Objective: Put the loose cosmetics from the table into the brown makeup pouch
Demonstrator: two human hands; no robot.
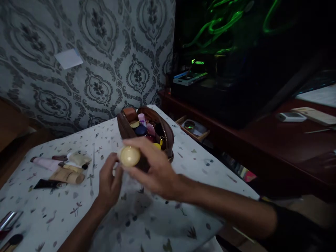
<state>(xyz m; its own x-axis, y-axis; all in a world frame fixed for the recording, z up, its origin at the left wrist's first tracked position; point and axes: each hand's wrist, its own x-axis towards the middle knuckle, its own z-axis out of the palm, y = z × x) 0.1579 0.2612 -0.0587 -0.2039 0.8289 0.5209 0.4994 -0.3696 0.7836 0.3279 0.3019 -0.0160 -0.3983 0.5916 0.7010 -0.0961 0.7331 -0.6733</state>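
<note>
My right hand (157,171) is closed round a small round container with a shiny pale-gold top (130,156), its thumb and fingers on either side. My left hand (110,180) is right beside the container's left edge, with fingers curled in. Blur hides whether those fingers grip the container or something small. Just behind my hands an open brown toiletry bag (168,134) stands on the table. Inside it are a pink-capped tube (141,119), a dark blue round item (141,130), a yellow item (157,146) and other cosmetics.
Several cosmetic tubes (67,175) lie grouped at the left on the patterned white tablecloth (147,224). A makeup brush (15,240) is at the lower left. To the right stand a dark red desk (262,150) and a small open drawer (202,134). Patterned wallpaper (105,52) rises behind.
</note>
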